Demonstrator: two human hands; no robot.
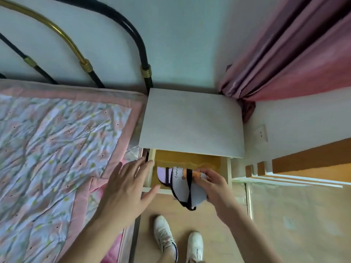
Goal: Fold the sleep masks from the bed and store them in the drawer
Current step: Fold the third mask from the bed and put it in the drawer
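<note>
A folded white mask [185, 188], printed with "CAPY" and crossed by a black strap, is pinched between the thumb and fingers of the right hand [213, 184] over the front edge of the open drawer [228, 170], half inside it and half hanging past the rim. A second, lilac mask [161, 174] is seen lying on the drawer's yellow-brown bottom, at its left side, partly covered by the white one. The left hand [125, 188] is held open and empty, fingers spread, its fingertips at the drawer's front left corner; whether the wood is touched cannot be told. The drawer is pulled out from under the pale top of a nightstand [191, 122]. A bed [57, 149] with a pink floral quilt is pressed against the nightstand's left side, and a pink curtain [284, 54] hangs at its far right corner. White shoes [165, 236] are planted on the floor before the drawer.
</note>
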